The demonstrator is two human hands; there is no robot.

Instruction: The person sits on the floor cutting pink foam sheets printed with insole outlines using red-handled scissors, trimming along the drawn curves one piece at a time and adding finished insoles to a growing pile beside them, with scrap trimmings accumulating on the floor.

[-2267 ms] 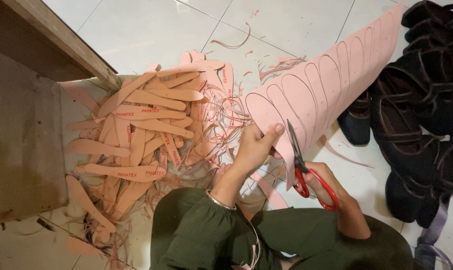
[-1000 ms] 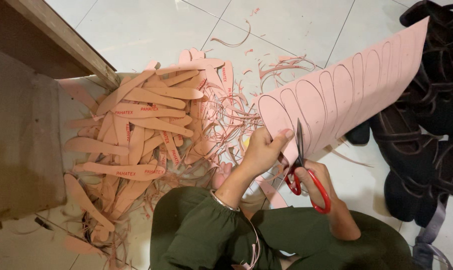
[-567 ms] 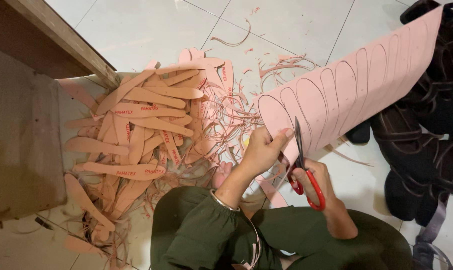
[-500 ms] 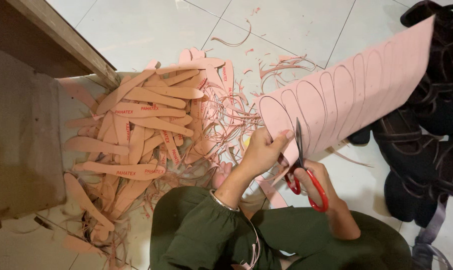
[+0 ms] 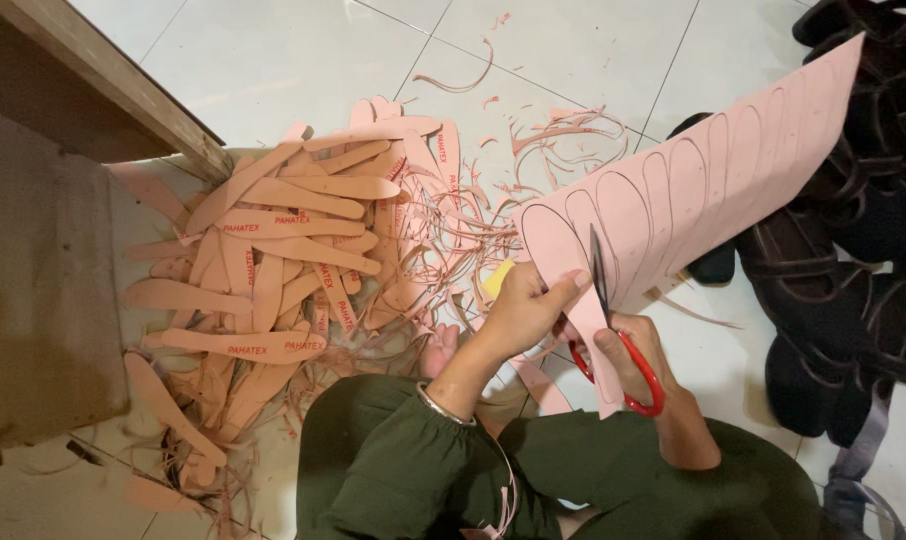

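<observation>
Pink sheet (image 5: 693,190): our left hand (image 5: 523,310) pinched its edge while our right hand (image 5: 628,355) gripped red scissors (image 5: 623,350), blades in it.

At centre right of the frame, the sheet (image 5: 713,180) is pale pink, marked with a row of dark outlined long oval shapes. The scissors (image 5: 623,340) have red handles and dark grey blades. The cut-out pieces (image 5: 273,260) heaped at centre left are salmon pink, some with red printing; the thin scraps (image 5: 563,135) at upper centre are the same pink. The sandals (image 5: 853,250) at the right edge are black. The floor (image 5: 303,50) is whitish tile with grey joints. The sleeve (image 5: 403,460) at the bottom is olive green.
</observation>
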